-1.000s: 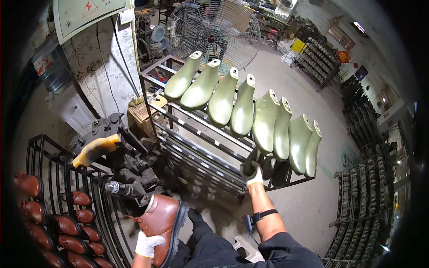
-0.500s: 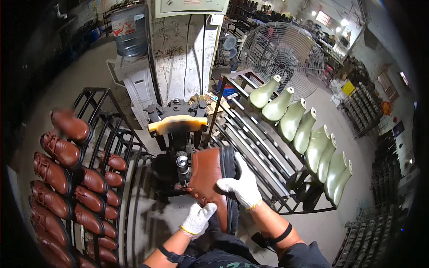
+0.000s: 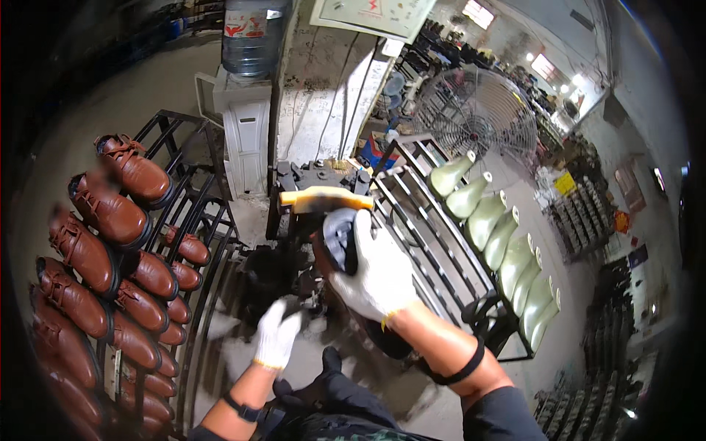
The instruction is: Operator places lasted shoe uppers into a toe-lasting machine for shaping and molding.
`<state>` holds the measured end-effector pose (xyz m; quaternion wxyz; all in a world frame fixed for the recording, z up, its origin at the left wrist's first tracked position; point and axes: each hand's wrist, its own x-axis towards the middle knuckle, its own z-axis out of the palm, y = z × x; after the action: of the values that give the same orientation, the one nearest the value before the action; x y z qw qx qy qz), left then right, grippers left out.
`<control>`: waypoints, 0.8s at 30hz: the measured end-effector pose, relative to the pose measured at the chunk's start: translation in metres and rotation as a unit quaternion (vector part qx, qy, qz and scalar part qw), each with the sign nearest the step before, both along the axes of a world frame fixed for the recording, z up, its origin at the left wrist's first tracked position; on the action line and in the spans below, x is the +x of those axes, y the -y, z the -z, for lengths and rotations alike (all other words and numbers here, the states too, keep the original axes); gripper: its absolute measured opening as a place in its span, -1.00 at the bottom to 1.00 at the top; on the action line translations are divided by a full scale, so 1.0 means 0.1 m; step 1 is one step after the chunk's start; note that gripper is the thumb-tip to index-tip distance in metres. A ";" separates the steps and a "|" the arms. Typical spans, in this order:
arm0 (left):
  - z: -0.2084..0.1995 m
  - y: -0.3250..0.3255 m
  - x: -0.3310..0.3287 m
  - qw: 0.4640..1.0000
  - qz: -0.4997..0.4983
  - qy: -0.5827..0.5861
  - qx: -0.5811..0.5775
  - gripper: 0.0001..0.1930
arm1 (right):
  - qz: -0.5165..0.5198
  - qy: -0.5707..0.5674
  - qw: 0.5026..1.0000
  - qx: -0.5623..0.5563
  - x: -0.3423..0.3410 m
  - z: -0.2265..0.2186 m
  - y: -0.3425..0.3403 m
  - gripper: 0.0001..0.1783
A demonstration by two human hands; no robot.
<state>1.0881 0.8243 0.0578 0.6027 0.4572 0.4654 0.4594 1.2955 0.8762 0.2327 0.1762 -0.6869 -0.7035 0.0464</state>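
My right hand [image 3: 379, 275], in a white knit glove, is closed round a brown leather boot [image 3: 338, 237]. Its dark opening with a grey lining faces up, and the hand covers much of the rest. The boot is right by the yellow pad [image 3: 327, 198] of a black machine [image 3: 323, 175]; whether they touch I cannot tell. My left hand [image 3: 278, 334], gloved alike, is off the boot, lower and to the left, beside the machine's dark lower parts. Its thumb and fingers are apart, slightly blurred, and I see nothing held in them.
A black rack [image 3: 213, 158] of brown lace-up shoes [image 3: 92, 253] stands on the left. On the right, another rack [image 3: 434, 253] carries green shoe lasts [image 3: 485, 217]. Behind are a pillar [image 3: 323, 110], a water dispenser [image 3: 248, 132] and a large caged fan [image 3: 474, 117].
The boot has moved up toward the yellow pad and turned so its opening shows. My left hand has let go of it and moved left. The whole view has shifted.
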 end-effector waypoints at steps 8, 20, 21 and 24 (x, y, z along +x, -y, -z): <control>-0.48 -0.30 0.91 0.969 -0.053 0.240 -0.027 -0.52 | -0.017 -0.479 0.849 -0.224 0.61 0.22 -0.10 0.04; -0.42 -0.68 0.83 0.978 0.008 0.200 -0.061 -0.19 | 0.018 -0.709 0.648 -0.278 0.49 0.64 -0.19 -0.43; -0.39 -0.67 0.84 0.979 0.009 0.193 -0.065 -0.19 | 0.020 -0.714 0.641 -0.280 0.50 0.65 -0.18 -0.43; -0.40 -0.58 0.86 0.980 0.013 0.182 -0.079 -0.18 | -0.009 -0.717 0.645 -0.264 0.54 0.58 -0.12 -0.46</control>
<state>1.1745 0.8825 0.0975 0.7174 0.3229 0.3770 0.4888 1.3494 0.8884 0.1748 0.4363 -0.4498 -0.3215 0.7100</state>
